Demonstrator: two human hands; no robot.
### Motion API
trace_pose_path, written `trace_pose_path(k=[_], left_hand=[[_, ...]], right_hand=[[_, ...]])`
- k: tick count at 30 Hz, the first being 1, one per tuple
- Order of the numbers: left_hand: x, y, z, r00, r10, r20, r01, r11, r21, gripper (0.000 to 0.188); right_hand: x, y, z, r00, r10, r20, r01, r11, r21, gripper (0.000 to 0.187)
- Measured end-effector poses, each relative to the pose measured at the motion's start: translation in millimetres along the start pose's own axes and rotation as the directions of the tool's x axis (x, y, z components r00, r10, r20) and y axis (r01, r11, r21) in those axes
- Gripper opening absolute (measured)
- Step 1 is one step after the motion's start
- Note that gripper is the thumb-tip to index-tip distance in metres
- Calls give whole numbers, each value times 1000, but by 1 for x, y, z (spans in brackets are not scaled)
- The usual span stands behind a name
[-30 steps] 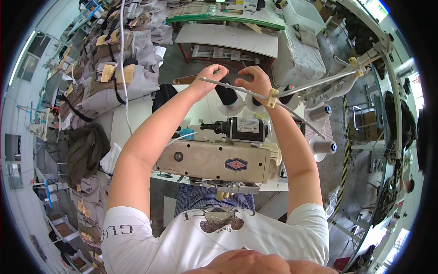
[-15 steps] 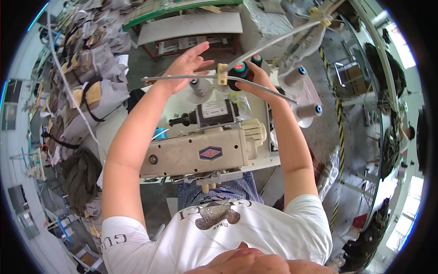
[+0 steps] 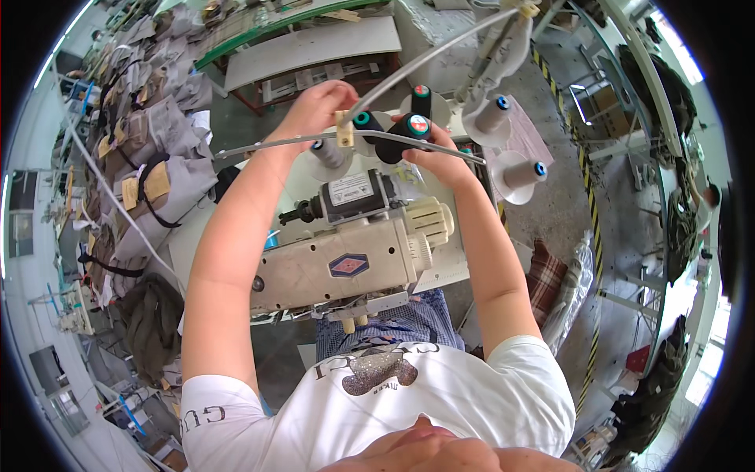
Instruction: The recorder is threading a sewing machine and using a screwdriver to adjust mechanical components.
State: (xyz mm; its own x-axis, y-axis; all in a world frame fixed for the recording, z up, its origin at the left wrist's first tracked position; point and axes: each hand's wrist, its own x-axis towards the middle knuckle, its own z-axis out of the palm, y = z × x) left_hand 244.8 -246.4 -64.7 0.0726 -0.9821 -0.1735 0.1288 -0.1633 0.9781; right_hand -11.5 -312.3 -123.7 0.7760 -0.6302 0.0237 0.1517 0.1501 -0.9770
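Observation:
My right hand (image 3: pixel 442 160) grips a black thread cone (image 3: pixel 391 149) with a red and white top, thumb along its near side. Just left of it stands another black thread cone (image 3: pixel 365 124) with a teal top, and a third black cone (image 3: pixel 421 102) is farther back. My left hand (image 3: pixel 314 112) is raised beside the thread stand's rod, its fingers curled in. Whatever those fingertips may pinch is too small to see. A grey thread cone (image 3: pixel 332 153) stands below the left wrist. The rod's crossbar (image 3: pixel 440 147) passes over both hands and partly hides the cones.
Nearest my body is a beige sewing machine (image 3: pixel 307 271), with a dark motor (image 3: pixel 350 191) behind it. Two grey cones (image 3: pixel 493 116) stand on holders at the right. Piled grey garments (image 3: pixel 169 169) fill the left. A white bench (image 3: pixel 314 53) lies beyond.
My left hand's spread fingers have curled in toward the rod. The black cone in my right hand has come into fuller view, tilted. The whole view has shifted slightly.

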Motion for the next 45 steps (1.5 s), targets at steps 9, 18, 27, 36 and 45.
trace_pose_path(k=[9,18,27,36,45], left_hand=[[-22,-31,-67,941,-77,-329,127,983,134,26],[-36,-36,-70,940,-62,-336,122,979,161,30],[-37,-37,-72,914,111,-391,92,881,464,27],[-50,-26,-72,879,-37,-475,124,980,154,24],[-68,-40,-99,871,-26,-491,153,963,220,20]], right_hand=[[-89,69,-44,800,-199,-567,-350,613,-709,56],[-108,98,-70,609,35,-792,-793,16,-609,54],[-25,17,4,975,61,-216,-185,761,-622,21],[131,28,104,898,213,386,257,458,-851,37],[153,34,121,841,304,447,426,137,-894,41]])
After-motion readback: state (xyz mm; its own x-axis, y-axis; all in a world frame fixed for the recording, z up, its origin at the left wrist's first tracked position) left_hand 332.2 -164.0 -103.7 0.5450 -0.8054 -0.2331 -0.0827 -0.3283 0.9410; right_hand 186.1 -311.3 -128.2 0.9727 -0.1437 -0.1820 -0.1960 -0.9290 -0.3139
